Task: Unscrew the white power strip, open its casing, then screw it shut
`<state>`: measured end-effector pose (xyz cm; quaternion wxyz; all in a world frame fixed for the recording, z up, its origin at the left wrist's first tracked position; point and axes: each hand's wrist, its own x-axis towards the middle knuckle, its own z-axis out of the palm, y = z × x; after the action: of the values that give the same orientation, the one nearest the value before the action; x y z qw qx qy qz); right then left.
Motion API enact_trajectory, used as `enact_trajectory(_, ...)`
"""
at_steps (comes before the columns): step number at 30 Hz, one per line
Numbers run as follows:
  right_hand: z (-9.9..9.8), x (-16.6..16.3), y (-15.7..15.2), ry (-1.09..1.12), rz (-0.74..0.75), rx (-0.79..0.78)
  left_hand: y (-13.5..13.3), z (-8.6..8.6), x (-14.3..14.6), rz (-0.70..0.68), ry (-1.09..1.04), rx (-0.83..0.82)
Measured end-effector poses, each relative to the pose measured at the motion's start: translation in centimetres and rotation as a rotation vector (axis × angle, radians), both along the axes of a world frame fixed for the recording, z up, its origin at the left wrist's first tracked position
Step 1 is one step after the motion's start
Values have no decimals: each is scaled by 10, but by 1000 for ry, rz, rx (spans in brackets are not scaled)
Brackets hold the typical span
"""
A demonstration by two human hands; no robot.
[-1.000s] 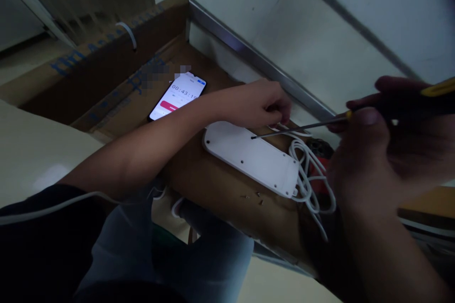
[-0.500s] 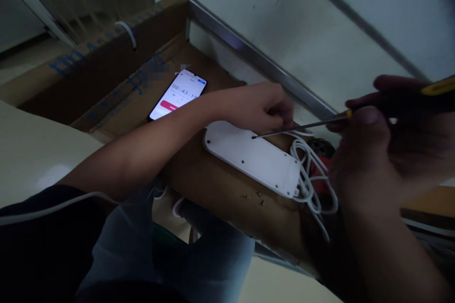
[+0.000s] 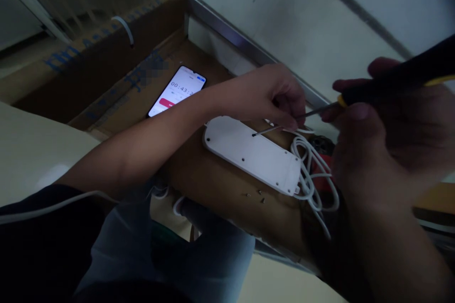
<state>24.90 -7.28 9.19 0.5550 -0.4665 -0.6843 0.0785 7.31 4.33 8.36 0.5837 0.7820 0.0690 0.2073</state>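
Right hand (image 3: 386,151): fingers clamped on the black and yellow handle of a long, thin-shafted metal screwdriver (image 3: 401,73), held at a slant. Left hand (image 3: 279,94): reaches across from the left, thumb and fingers closed on the screwdriver's shaft partway along. Tip sits at a dark hole near the far long edge of a flat, elongated white plastic casing (image 3: 259,158) with one visibly rounded end. Casing lies below the left hand, on the bare bottom of a brown cardboard tray (image 3: 209,184) with blue print; several further small holes or fasteners mark its upper face. Loosely looped white cable (image 3: 337,199) lies at its right end, next to a partly hidden red and black object (image 3: 326,160). Three small metal screws (image 3: 263,201) lie apart, near the casing's near edge. Black-edged smartphone (image 3: 177,92), timer lit, lies flat beyond the left forearm, which partly covers it.
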Motion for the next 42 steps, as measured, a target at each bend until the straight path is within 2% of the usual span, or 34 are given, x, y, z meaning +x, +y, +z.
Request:
enact_trajectory(5,-2,0,0,1,15,-23,-2,-4,6,152,-19,136)
enact_trajectory(9,-2,1,-3,-54,-92,-32,-7,-7,12,179,-37,215)
enact_trajectory(13,1,-5,-6,-87,-132,-33,-7,-4,10,80,-66,176)
enact_trajectory(16,2,-8,-5,-82,-123,-18,-4,2,6,-28,-3,111)
enact_trajectory(18,2,-7,-3,-57,-121,-10,-3,4,3,-40,39,82)
enact_trajectory(25,-8,2,4,-23,86,37,-1,3,2,121,67,198)
enact_trajectory(29,-9,1,4,-15,84,-10,-6,-1,8,208,3,242)
enact_trajectory(32,-9,-1,4,10,21,33,-10,-5,12,249,-42,236)
enact_trajectory(34,-7,-3,3,1,-40,56,-11,-5,12,224,-24,248)
enact_trajectory(39,-2,1,-1,-66,-73,-39,-5,1,2,-15,25,311)
enact_trajectory(42,-2,4,-3,-61,-100,-94,-2,2,0,-27,60,265)
